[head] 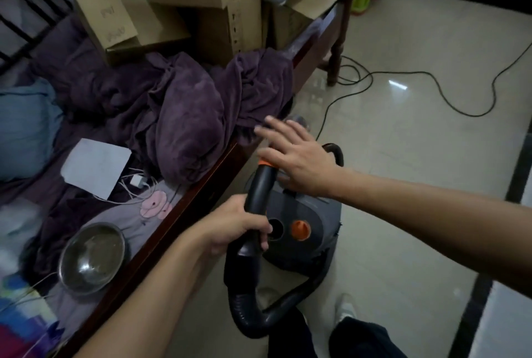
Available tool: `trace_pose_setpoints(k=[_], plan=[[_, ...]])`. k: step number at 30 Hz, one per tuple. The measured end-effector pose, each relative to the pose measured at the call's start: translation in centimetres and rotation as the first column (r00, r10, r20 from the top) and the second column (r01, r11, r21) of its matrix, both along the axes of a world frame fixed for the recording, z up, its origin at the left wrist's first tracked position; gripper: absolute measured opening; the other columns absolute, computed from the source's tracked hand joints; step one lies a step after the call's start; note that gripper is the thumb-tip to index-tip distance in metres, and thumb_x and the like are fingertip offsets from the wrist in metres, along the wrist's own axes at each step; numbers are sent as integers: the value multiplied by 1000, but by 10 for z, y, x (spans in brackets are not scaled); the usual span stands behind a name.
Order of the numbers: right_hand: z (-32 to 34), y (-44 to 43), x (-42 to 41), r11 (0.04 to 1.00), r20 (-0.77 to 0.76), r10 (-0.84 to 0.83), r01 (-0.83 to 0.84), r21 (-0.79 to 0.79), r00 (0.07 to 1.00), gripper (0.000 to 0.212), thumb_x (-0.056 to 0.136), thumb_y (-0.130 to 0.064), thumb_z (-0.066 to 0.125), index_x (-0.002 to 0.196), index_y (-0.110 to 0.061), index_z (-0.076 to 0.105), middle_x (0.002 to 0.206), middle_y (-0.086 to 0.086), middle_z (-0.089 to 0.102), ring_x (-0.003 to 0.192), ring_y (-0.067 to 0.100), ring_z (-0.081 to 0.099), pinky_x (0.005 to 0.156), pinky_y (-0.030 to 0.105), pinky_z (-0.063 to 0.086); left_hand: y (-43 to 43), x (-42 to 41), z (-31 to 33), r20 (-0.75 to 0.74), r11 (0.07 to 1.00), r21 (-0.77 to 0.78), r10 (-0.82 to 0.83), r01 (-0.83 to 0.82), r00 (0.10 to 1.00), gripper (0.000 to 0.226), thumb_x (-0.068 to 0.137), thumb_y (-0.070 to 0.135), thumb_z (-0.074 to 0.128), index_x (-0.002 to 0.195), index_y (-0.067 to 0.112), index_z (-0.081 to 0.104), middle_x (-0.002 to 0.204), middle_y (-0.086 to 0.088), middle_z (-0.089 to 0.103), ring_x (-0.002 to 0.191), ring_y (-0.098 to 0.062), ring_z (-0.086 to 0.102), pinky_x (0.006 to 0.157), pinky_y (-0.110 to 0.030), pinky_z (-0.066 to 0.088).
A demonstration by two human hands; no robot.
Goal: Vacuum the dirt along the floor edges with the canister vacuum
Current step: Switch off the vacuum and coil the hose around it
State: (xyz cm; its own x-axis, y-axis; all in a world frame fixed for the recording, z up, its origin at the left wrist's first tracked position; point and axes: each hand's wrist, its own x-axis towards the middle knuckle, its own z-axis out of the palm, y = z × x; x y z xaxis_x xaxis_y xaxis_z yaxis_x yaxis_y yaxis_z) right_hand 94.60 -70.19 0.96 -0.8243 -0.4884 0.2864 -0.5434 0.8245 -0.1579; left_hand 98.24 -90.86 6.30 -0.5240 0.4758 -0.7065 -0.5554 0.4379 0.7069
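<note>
Getting ready to sweep, I judge. The left hand [239, 224] is wrapped round the black hose handle [260, 185], above the canister vacuum [311, 231], which stands on the tiles with the bed frame [172, 222] at its 9 o'clock. The right hand [296, 162], fingers spread and holding nothing, hovers at the handle's 12 o'clock. Next it likely needs to steady the tube and aim it down along the bed's edge.

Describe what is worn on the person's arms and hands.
Nothing is worn: the left forearm and right forearm are bare, with no sleeve in view. The left hand and right hand have no gloves, and no watch or bracelet shows at either wrist.
</note>
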Motion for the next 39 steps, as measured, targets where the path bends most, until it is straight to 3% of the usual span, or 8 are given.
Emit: trace_pose_setpoints(k=[3,8,11,14,22,26,32,39], plan=[[36,10,1,995,66,57,-51,-87,996,37,75,-40,47,99,-15,60,95,5,66,92,30,63,86,45,50,13,1,20,-32,994,37,-101,102,994,19,82,2,67,93,2,51,69,-22,58,61,-30,60,63,-37,52],[69,71,10,953,164,-246,269,-139,955,29,77,-43,63,95,-21,60,87,1,66,82,26,63,76,43,50,-2,-1,18,80,954,150,252,-261,964,65,96,57,34,113,1,62,93,-25,68,80,-31,67,77,-39,51],[79,120,16,773,302,-529,597,-214,793,33,74,-39,74,99,-23,61,89,4,67,84,26,63,77,43,51,-15,13,-12,60,874,112,469,-473,881,49,102,35,32,121,-5,53,87,-16,73,75,-26,71,75,-40,54],[75,152,19,544,446,-648,785,-296,618,28,71,-41,74,91,-25,62,83,2,66,77,24,61,68,36,50,-13,29,-45,147,848,75,511,-525,847,79,96,59,24,120,-9,56,111,-31,65,95,-34,68,91,-45,47],[-16,162,46,84,882,-370,956,-282,293,26,74,-27,81,91,-16,66,76,6,68,63,18,65,46,23,47,36,59,-75,205,749,243,581,-616,788,79,70,82,47,94,8,61,78,-16,61,81,-30,60,91,-48,43],[-74,177,80,-17,940,-323,992,-122,110,37,65,-19,84,96,-7,69,71,9,68,62,22,66,58,34,58,9,33,-76,-97,768,69,641,-637,761,51,65,50,79,87,9,60,68,-12,58,59,-25,57,63,-34,51],[-126,178,120,52,832,-534,976,210,-150,38,58,-45,76,82,-19,63,70,6,69,69,27,68,71,36,55,-57,-50,-108,-595,830,-352,159,-433,788,46,86,16,71,127,12,51,89,-13,65,52,-25,59,52,-29,49],[-178,148,106,-61,744,-611,954,295,-269,28,70,-40,70,85,-20,58,77,6,65,73,30,63,69,34,48,-63,-151,-204,-559,840,-534,-271,-91,783,55,86,17,70,135,18,44,105,-6,64,80,-27,64,69,-33,49]])
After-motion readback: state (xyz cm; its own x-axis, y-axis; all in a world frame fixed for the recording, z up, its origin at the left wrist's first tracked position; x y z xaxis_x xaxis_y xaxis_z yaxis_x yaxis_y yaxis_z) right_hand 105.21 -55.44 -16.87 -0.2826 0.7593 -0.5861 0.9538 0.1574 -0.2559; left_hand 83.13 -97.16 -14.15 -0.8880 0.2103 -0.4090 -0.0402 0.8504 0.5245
